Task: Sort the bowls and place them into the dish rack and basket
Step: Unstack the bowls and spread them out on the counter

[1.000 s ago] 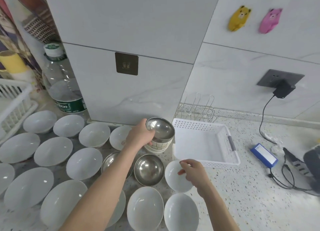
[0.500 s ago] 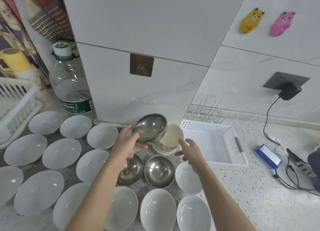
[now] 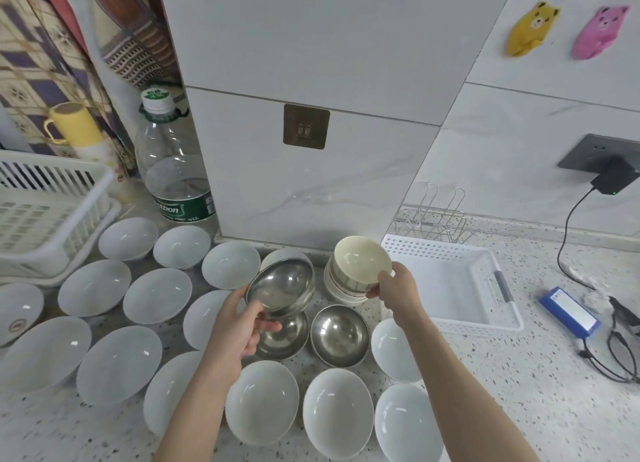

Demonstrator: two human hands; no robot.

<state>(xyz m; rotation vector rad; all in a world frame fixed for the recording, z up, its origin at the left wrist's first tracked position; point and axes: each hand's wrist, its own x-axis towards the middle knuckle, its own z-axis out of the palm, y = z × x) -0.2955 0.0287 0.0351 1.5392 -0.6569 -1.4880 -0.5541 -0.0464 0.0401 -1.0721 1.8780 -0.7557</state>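
Centrally, the left hand (image 3: pixel 239 326) has its grip closed on a tilted, shiny steel bowl (image 3: pixel 280 285); the right hand (image 3: pixel 394 285) pinches a cream ribbed bowl (image 3: pixel 360 260) above its stack (image 3: pixel 341 288). Smooth white bowls (image 3: pixel 157 295) cover the speckled desk (image 3: pixel 519 375) beside a perforated white basket (image 3: pixel 450 281).
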